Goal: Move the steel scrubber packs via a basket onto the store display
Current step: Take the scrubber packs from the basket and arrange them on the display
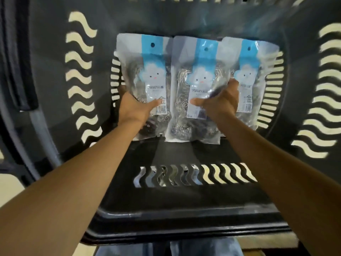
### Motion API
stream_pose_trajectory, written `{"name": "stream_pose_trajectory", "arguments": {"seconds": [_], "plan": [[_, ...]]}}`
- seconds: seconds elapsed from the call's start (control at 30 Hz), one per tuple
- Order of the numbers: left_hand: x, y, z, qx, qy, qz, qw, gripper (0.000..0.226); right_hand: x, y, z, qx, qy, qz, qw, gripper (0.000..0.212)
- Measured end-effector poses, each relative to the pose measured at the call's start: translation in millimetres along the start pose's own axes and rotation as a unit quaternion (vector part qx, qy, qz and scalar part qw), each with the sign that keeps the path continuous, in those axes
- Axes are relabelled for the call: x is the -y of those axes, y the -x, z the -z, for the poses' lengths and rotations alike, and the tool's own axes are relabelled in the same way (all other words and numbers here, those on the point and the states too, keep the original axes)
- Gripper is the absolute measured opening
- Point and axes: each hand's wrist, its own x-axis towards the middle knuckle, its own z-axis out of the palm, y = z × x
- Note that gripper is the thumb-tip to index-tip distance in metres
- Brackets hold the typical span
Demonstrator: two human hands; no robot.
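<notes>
1. Nearest the camera, at the bottom edge, are the person's blue trousers [203,248]. Just beyond them is the near rim of one dark plastic basket [184,228], whose walls are cut with wavy slots.
2. Both bare forearms reach over that rim and down into the basket, about equally far in.
3. The left hand [136,108] grips the left pack [145,80] low on its outer edge, thumb across the front and fingers hidden behind.
4. The right hand [219,100] is curled round the seam between the middle pack [199,89] and the right pack [252,84], thumb on the middle one. It seems to hold both.
5. There are three scrubber packs, fanned side by side with edges overlapping, inside the basket. Their long axes run away from the person, bottoms near and blue hang-hole tops far. Both grips sit on the lower halves, so most of each pack lies beyond the hands.
6. I cannot tell whether the packs rest on the basket floor or hang just above it.
7. Neither hand is nearer. The next move will likely be one shared lift or lowering, keeping the fan level.
</notes>
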Motion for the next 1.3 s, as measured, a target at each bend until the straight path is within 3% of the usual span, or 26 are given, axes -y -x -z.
{"name": "stream_pose_trajectory", "arguments": {"seconds": [0.1, 0.2, 0.3, 0.37, 0.6, 0.7, 0.77, 0.9, 1.3], "plan": [[1, 3, 3, 0.012, -0.014, 0.029, 0.999, 0.053, -1, 4, 12, 0.058, -0.031, -0.058, 0.996, 0.069], [0, 13, 9, 0.001, -0.036, 0.038, 0.999, 0.058, -11, 7, 16, 0.069, -0.103, -0.068, 0.99, 0.107], [-8, 32, 18, -0.029, -0.052, 0.039, 0.997, 0.064, -1, 28, 32, 0.083, -0.148, -0.072, 0.983, 0.067], [-16, 46, 28, -0.031, -0.067, 0.038, 0.997, 0.07, 4, 39, 43, 0.09, -0.154, -0.046, 0.983, 0.057], [-52, 106, 80, 0.04, -0.007, 0.033, 0.999, 0.039, 10, 100, 105, 0.117, -0.227, -0.022, 0.967, 0.061], [-73, 135, 104, 0.053, 0.029, 0.015, 0.998, 0.04, 18, 127, 138, 0.126, -0.263, -0.007, 0.956, 0.05], [-87, 154, 119, 0.06, 0.054, 0.009, 0.997, 0.059, 25, 148, 162, 0.129, -0.283, 0.017, 0.95, 0.04], [-117, 197, 156, 0.107, 0.097, -0.034, 0.989, 0.03, 40, 189, 211, 0.133, -0.308, 0.062, 0.94, 0.038], [-220, 371, 268, 0.156, 0.109, -0.144, 0.971, 0.029, 86, 338, 367, 0.088, -0.402, 0.131, 0.902, 0.029]]}}
